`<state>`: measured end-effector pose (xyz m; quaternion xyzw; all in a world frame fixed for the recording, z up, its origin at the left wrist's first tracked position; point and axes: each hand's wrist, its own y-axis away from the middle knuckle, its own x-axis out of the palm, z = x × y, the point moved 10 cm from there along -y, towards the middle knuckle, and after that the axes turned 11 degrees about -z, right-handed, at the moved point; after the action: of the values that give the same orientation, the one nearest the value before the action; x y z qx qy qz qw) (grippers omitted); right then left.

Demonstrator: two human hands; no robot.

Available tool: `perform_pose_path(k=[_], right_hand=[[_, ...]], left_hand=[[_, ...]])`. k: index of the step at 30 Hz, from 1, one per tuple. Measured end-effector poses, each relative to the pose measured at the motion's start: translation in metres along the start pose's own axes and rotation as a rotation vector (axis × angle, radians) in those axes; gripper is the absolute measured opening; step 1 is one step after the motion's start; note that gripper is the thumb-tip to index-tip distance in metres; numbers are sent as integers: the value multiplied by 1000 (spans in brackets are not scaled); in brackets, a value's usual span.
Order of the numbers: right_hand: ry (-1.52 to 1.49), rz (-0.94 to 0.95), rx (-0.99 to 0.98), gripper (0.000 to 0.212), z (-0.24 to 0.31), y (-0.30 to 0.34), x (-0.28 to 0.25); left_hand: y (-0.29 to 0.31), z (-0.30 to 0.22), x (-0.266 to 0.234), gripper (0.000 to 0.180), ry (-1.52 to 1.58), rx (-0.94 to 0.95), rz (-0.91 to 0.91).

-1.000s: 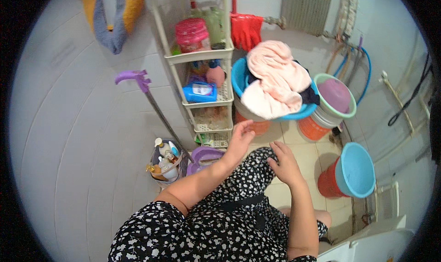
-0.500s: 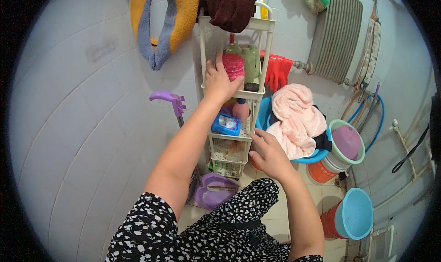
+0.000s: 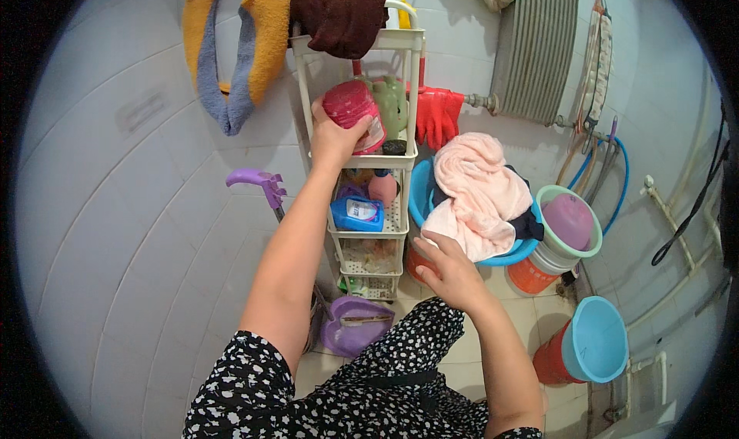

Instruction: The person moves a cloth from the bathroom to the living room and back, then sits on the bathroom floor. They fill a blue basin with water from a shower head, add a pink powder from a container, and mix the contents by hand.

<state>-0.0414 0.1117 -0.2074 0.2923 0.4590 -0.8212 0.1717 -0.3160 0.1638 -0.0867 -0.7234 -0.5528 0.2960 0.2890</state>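
1. Left hand: fingers clamped on the pink tub. Thumb lies across the near side; the other fingers wrap the left side, their tips partly hidden.
2. Tub: tilted, within the second tier of the white rack. Cannot tell whether its base touches the shelf.
3. Green bottles: just behind and right of the tub, partly covered by it. Dark round item beside the tub; kind unclear.
4. Right hand: holds nothing, fingers apart. It appears in front of the blue basin; cannot tell whether the fingertips touch the pink towel heaped there. Dark cloth mostly buried under the towel.
5. Next tier down: blue bottle on its side, pink bottle behind it. Contents of the lower tiers too blurred to identify.
6. Rack top: brown cloth; white bottle behind it cut by the upper edge.
7. Purple handle: its shaft passes behind the left forearm. Purple dustpan on the floor below.
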Motion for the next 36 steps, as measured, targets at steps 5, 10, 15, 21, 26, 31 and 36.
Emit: perform_pose_path(k=[5, 10, 15, 21, 26, 31, 36], right_hand=[[-1, -2, -6, 47, -4, 0, 3], [-2, -42, -12, 46, -12, 8, -2], [-13, -28, 93, 49, -32, 39, -13], [-20, -162, 285, 54, -53, 94, -57], [-555, -381, 521, 98, -54, 127, -97], [-475, -620, 502, 122, -45, 170, -160], [-282, -583, 733, 131, -34, 229, -188]], left_hand=[[1, -41, -19, 95, 122, 50, -17], [-1, -44, -14, 96, 210, 59, 59], [43, -70, -50, 84, 390, 184, 88], [137, -121, -39, 86, 718, 122, 452], [237, -165, -6, 105, 764, 168, 846], [355, -200, 29, 105, 916, 169, 1252], [415, -233, 26, 104, 1001, 174, 1494]])
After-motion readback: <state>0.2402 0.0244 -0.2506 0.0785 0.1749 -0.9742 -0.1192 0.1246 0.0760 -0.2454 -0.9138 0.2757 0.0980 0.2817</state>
